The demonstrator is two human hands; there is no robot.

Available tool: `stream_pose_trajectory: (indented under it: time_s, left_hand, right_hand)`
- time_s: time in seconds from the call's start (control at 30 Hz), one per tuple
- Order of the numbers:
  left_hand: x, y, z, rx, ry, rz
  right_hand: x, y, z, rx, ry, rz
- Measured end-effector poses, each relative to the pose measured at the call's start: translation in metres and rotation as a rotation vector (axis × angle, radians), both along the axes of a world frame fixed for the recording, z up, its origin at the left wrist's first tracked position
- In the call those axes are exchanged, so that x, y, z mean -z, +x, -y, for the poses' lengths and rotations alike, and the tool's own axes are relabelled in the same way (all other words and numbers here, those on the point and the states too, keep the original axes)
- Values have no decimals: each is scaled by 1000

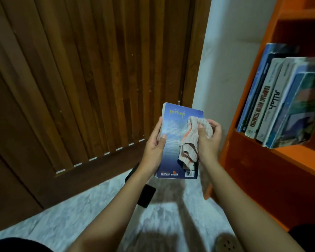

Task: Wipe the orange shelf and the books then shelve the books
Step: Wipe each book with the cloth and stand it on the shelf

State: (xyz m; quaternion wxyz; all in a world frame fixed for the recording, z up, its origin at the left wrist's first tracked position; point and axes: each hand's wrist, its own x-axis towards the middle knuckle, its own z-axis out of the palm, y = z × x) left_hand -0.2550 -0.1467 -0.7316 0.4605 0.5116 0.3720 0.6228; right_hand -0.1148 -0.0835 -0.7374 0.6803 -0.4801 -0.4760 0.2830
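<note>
A blue paperback book (173, 128) is held upright in front of me, back cover facing me. My left hand (155, 144) grips its left edge, thumb on the cover. My right hand (208, 137) holds a bunched striped cloth (191, 142) against the right half of the cover. The orange shelf (247, 160) stands at the right. Several books (280, 102) lean on one of its boards, spines outward.
A dark wooden slatted door (71, 88) fills the left and centre. A white wall strip (224, 60) lies between door and shelf. Two dark flat objects (146, 195) lie on the pale marble floor (91, 215) below the book. A round floor drain (227, 243) is near the bottom right.
</note>
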Motion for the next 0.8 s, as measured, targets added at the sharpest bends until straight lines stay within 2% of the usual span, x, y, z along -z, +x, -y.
stream_pose_trajectory:
  time_s: [0.17, 0.33, 0.4, 0.53, 0.6, 0.67, 0.73, 0.8]
  left_hand:
    - [-1, 15, -3, -131, 59, 0]
    - [-9, 24, -4, -114, 37, 62]
    - [-12, 27, -5, -121, 66, 29]
    - [-13, 30, -7, -176, 129, -150]
    - [-12, 28, -6, -180, 138, -144]
    - [-9, 24, -4, -168, 135, -86]
    - [-10, 24, -1, -147, 127, -19]
    - [-14, 30, 2, -120, 122, 34]
  right_hand:
    - [-26, 17, 2, 141, 34, 190]
    - [-51, 5, 4, 62, 182, 356]
    - [-59, -8, 4, 30, 249, 407]
    - [-73, -24, 1, 29, 378, 587]
    - [-72, -20, -8, 69, 341, 531]
    - [-64, -6, -20, 143, 186, 371]
    - [-51, 8, -27, 228, 8, 288]
    - [-40, 7, -23, 265, -45, 243]
